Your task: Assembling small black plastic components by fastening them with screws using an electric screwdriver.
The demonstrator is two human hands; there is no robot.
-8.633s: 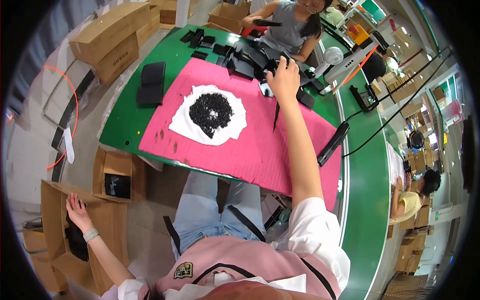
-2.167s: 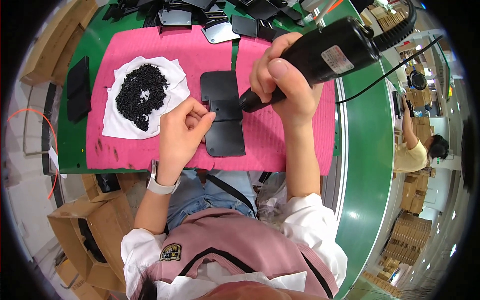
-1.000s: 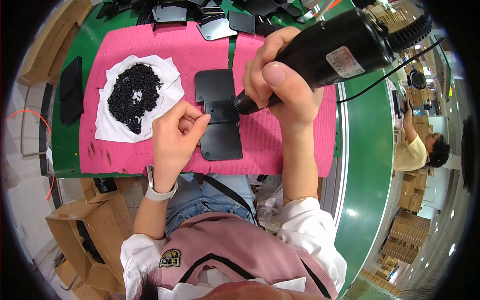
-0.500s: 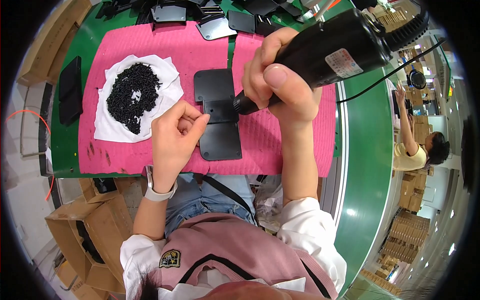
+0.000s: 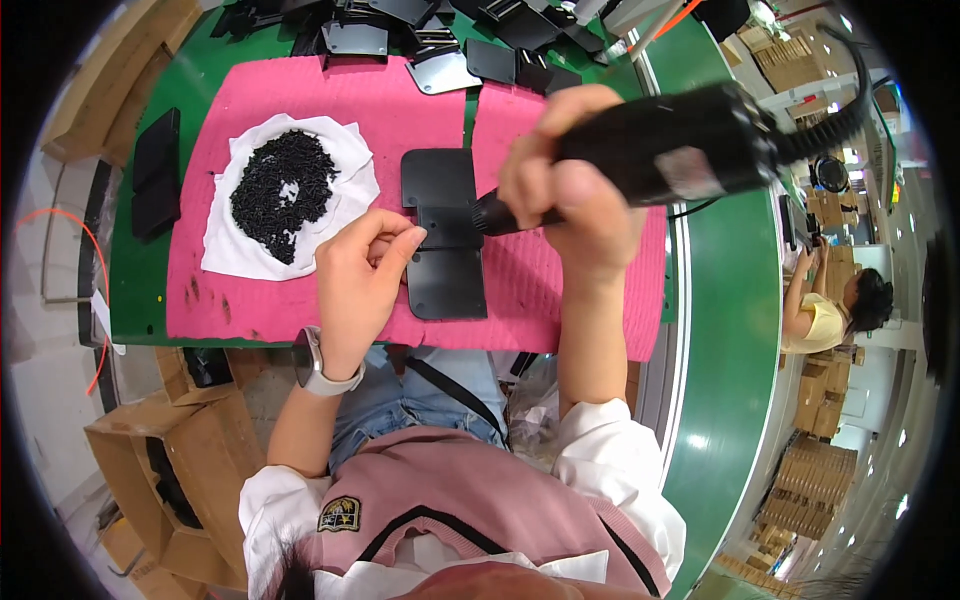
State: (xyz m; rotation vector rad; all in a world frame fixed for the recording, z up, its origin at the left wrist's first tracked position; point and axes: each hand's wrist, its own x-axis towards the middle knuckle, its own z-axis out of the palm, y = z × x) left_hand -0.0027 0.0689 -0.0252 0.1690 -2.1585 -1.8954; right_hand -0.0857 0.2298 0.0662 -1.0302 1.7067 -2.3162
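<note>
My right hand (image 5: 572, 190), blurred, is wrapped round a black electric screwdriver (image 5: 660, 145). The driver lies tilted, its tip pointing left, over the right edge of a black flat plastic part (image 5: 447, 284). This part, two wider plates joined by a narrower middle section with small holes, rests on the pink mat. At its left edge my left hand (image 5: 365, 262) has thumb and forefinger pinched together; whatever is between them is too small to make out. To the left, a heap of small black screws (image 5: 265, 190) lies on a white cloth (image 5: 225, 250).
A pink corrugated mat (image 5: 540, 300) covers much of the green table (image 5: 145, 300). Several black plastic parts (image 5: 490, 62) are piled along the far side, with another dark part (image 5: 156, 175) at the left. Cardboard boxes (image 5: 190, 470) stand lower left. A co-worker (image 5: 830, 315) is at the right.
The screwdriver's rear end has swung nearer to me, while its tip stays by the plate's right edge. My left hand keeps its pinch. The whole view has shifted slightly; the co-worker's raised arm has lowered.
</note>
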